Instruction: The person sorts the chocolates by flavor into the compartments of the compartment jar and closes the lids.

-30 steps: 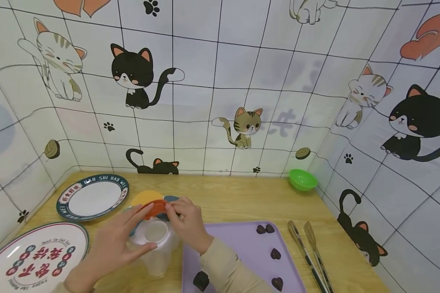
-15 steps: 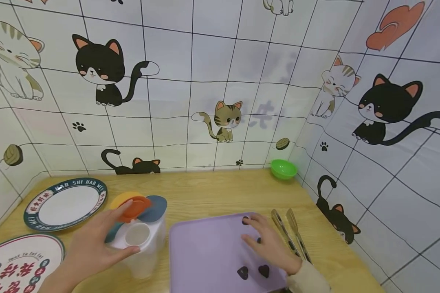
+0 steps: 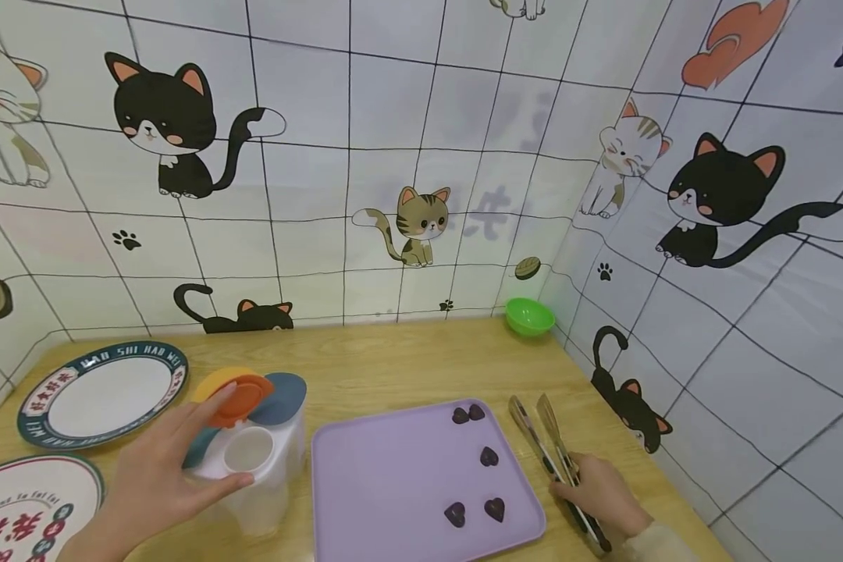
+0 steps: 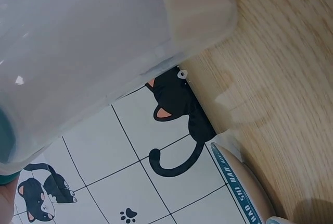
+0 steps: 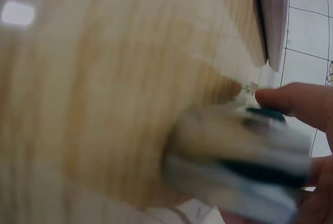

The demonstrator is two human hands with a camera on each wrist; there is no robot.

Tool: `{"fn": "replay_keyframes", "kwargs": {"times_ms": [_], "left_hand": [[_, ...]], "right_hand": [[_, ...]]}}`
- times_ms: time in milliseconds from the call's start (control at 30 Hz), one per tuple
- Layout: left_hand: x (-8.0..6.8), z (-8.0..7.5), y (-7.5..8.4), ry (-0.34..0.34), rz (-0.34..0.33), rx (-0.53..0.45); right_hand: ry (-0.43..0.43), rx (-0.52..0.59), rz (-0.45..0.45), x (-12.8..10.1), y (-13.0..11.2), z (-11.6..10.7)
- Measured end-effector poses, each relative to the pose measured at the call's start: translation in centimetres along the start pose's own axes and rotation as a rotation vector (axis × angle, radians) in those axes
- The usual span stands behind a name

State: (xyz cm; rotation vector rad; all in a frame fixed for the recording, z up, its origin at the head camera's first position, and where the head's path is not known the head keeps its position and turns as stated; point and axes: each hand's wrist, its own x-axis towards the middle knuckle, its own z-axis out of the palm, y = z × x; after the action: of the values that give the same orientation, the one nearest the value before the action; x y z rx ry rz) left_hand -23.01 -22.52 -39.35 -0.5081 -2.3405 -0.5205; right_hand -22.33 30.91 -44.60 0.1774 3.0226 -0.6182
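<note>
A translucent container [image 3: 263, 499] with a white top and several coloured flip lids stands on the table at the left. Its orange lid [image 3: 242, 400] is raised, baring a round opening [image 3: 249, 449]. My left hand [image 3: 158, 480] holds the container's top, a finger on the orange lid and the thumb beside the opening. At the right, my right hand [image 3: 600, 492] grips metal tongs [image 3: 548, 437] near their rear end; their tips point away and stand apart. In the right wrist view the tongs [image 5: 239, 161] are blurred. Several dark heart-shaped pieces [image 3: 489, 456] lie on a purple tray [image 3: 379, 476] between the hands.
Two plates, a blue-rimmed one [image 3: 105, 394] and a red-lettered one [image 3: 21, 499], lie at the left. A green bowl [image 3: 530, 316] stands in the far right corner. Cat-patterned walls [image 3: 323, 195] bound the wooden table [image 3: 386, 359] at the back and right.
My right hand has left the orange lid, crossed over the tray to the right and taken hold of the tongs. The left hand stays at the container. The head view has turned right.
</note>
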Motion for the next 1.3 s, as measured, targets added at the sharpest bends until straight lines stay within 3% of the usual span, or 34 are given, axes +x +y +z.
{"fn": "replay_keyframes", "kwargs": {"times_ms": [200, 367, 567, 833, 1100, 1300], "left_hand": [[0.1, -0.1, 0.2, -0.017, -0.016, 0.000], [-0.1, -0.4, 0.0, -0.004, -0.014, -0.016], [0.0, -0.3, 0.0, 0.002, -0.024, -0.022], [-0.2, -0.1, 0.3, -0.034, -0.051, -0.015], [0.0, -0.2, 0.3, -0.029, -0.054, -0.019], [-0.1, -0.2, 0.2, -0.045, -0.071, -0.019]], "right_hand": [[0.118, 0.037, -0.012, -0.4, -1.0, -0.8], [0.218, -0.046, -0.177, -1.6, -3.8, -1.5], [0.175, -0.036, -0.304, -1.8, -6.2, -0.3], [0.155, -0.011, -0.333, -0.9, -6.0, 1.3], [0.158, -0.026, -0.427, -0.7, -6.1, 1.2], [0.177, -0.023, -0.451, -1.1, -6.6, 1.0]]}}
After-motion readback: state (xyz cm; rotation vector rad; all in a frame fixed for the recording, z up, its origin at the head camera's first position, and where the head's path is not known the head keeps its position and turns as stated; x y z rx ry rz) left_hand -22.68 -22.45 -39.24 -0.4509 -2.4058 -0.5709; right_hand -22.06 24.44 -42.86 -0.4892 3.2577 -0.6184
